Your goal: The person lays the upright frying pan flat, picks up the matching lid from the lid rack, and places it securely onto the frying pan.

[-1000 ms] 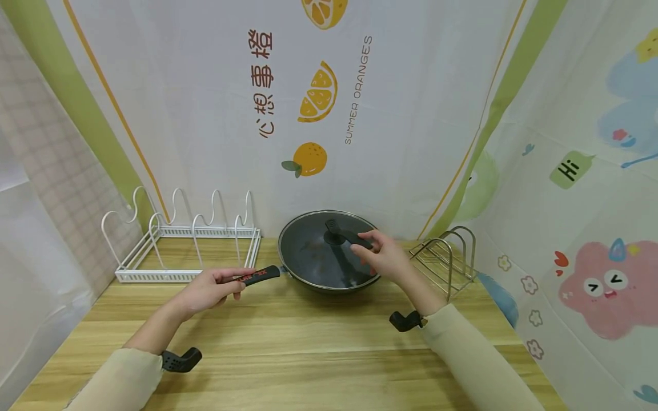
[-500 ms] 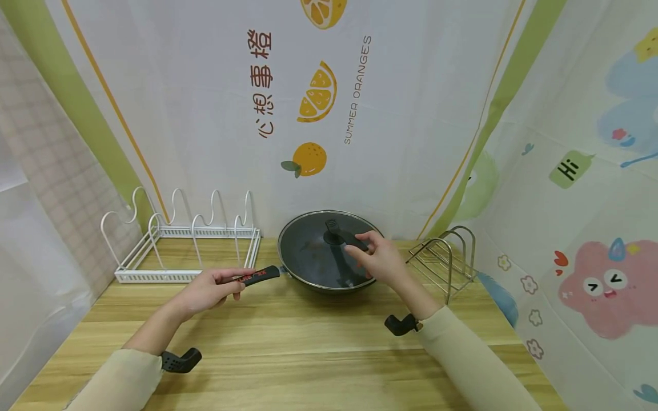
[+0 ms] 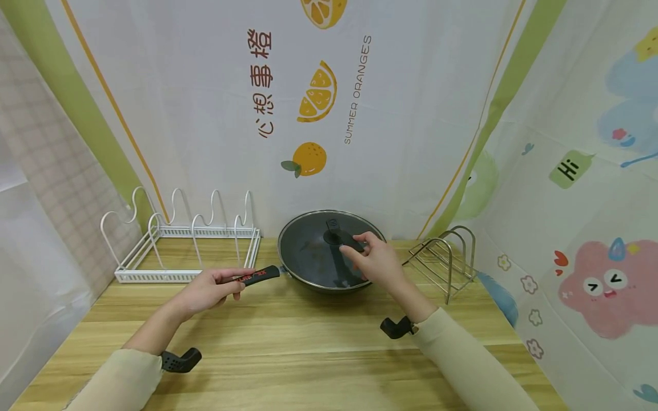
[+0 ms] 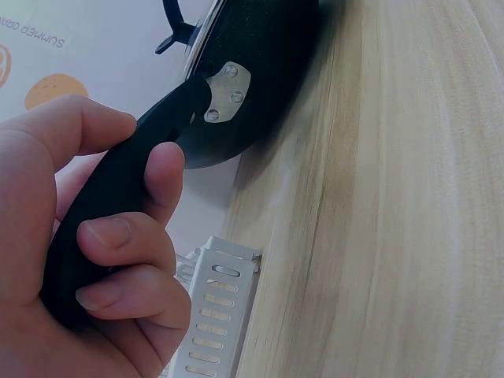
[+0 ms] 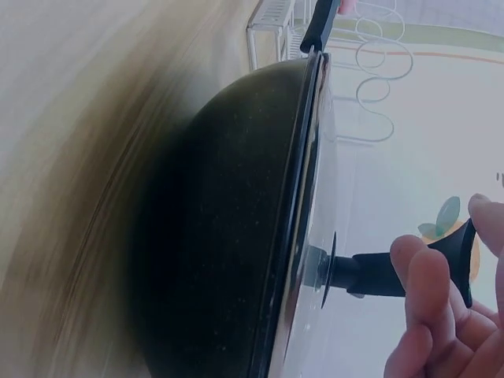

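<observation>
A dark wok (image 4: 268, 71) stands on the wooden table with a glass lid (image 3: 308, 251) on it. In the head view its black handle (image 3: 264, 275), with red lettering, points left. My left hand (image 3: 208, 291) grips that handle, fingers curled round it in the left wrist view. From the lid's middle rises a black lid knob (image 5: 378, 274) with a long, flared grip. My right hand (image 3: 381, 264) pinches the knob's flared end between thumb and fingers. Part of the knob is hidden behind the fingers in the right wrist view.
To the left, a white wire rack (image 3: 185, 277) with curved dividers stands against the curtain (image 3: 205, 142). A metal wire rack (image 3: 447, 262) stands close by the right hand. Wooden tabletop (image 3: 298, 354) stretches in front of the wok.
My right hand has shifted slightly left, and the end of the lid knob has swung a little left with it. The wok and my left hand look unmoved.
</observation>
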Available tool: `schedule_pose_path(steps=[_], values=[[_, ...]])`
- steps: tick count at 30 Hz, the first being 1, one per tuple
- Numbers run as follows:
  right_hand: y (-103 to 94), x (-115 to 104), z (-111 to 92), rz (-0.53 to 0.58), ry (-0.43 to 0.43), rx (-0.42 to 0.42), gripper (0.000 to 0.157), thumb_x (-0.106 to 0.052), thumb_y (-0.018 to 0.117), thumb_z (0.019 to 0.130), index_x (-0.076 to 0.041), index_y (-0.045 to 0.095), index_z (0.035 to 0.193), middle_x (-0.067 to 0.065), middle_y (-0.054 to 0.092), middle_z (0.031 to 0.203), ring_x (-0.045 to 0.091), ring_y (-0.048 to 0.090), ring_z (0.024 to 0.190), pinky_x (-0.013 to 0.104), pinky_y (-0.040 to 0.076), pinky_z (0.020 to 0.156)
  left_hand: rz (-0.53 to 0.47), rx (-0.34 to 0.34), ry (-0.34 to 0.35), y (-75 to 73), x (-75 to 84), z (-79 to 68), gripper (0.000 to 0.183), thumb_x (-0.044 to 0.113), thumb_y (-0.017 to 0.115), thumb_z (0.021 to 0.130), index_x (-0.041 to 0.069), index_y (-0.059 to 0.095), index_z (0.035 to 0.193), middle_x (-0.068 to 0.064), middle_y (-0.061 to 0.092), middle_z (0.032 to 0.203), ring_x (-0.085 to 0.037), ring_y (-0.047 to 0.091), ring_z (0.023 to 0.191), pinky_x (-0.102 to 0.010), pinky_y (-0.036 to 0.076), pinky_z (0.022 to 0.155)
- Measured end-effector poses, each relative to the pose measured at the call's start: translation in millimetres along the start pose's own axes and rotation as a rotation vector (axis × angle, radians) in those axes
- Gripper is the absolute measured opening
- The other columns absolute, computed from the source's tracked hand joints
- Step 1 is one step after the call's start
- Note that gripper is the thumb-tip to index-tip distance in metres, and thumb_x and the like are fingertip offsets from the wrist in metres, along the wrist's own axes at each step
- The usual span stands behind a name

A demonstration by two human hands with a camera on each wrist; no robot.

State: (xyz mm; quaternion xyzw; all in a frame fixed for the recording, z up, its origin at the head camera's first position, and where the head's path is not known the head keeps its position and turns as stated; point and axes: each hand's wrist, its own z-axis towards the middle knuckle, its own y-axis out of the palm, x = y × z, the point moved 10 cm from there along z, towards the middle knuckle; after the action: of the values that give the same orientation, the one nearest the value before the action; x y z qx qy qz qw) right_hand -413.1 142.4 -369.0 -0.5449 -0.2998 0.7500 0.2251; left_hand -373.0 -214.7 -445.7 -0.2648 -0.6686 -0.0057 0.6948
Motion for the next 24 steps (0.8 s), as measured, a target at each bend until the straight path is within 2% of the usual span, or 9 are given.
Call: schedule_pose_path(steps=[4,12,17,21,24], values=[[2.0,-0.7,-0.2,-0.004,0.009,0.004,0.063,-0.055,0.074,0.103,-0.011,0.062,0.147,0.009,0.080,0.081,0.018,0.065,0.050,0.034,0.054,0.057,0.003,-0.001,-0.002,0.4,-0.2,-0.3,0.050,0.015,0.069,0.106,0.004,0.062,0.155,-0.007,0.069,0.086,-0.006,0.032,0.051,-0.022,0.029,0.048],[4.4,-1.7,0.4,0.007,0.040,-0.014,0.065,-0.057,0.074,0.102,-0.013,0.061,0.149,0.015,0.081,0.088,0.018,0.067,0.052,0.034,0.056,0.061,0.007,0.004,-0.008,-0.5,-0.7,0.3,0.050,0.014,0.069,0.106,0.002,0.062,0.154,-0.007,0.069,0.085,-0.005,0.033,0.051,-0.021,0.029,0.048],[6.3,0.1,1.3,0.042,0.022,-0.047,0.065,-0.054,0.073,0.104,-0.012,0.059,0.152,0.014,0.081,0.089,0.019,0.069,0.055,0.034,0.059,0.067,0.009,0.003,-0.012,-0.6,-1.0,0.3,0.051,0.015,0.069,0.106,0.002,0.061,0.155,-0.007,0.070,0.085,-0.005,0.033,0.051,-0.021,0.029,0.049],[6.8,1.9,1.5,0.079,-0.018,-0.089,0.060,-0.049,0.067,0.109,-0.011,0.059,0.154,0.008,0.082,0.087,0.019,0.071,0.059,0.035,0.060,0.068,0.006,0.002,-0.008,-0.5,-0.8,0.4,0.050,0.015,0.069,0.107,0.002,0.061,0.155,-0.007,0.070,0.085,-0.005,0.034,0.051,-0.021,0.029,0.048],[6.6,7.1,2.6,0.151,-0.027,-0.129,0.053,-0.043,0.060,0.113,-0.011,0.059,0.156,0.009,0.083,0.090,0.021,0.071,0.061,0.036,0.060,0.065,0.004,0.000,-0.008,-0.5,-0.9,0.3,0.050,0.016,0.068,0.107,0.002,0.061,0.155,-0.006,0.070,0.086,-0.005,0.034,0.051,-0.022,0.030,0.048]])
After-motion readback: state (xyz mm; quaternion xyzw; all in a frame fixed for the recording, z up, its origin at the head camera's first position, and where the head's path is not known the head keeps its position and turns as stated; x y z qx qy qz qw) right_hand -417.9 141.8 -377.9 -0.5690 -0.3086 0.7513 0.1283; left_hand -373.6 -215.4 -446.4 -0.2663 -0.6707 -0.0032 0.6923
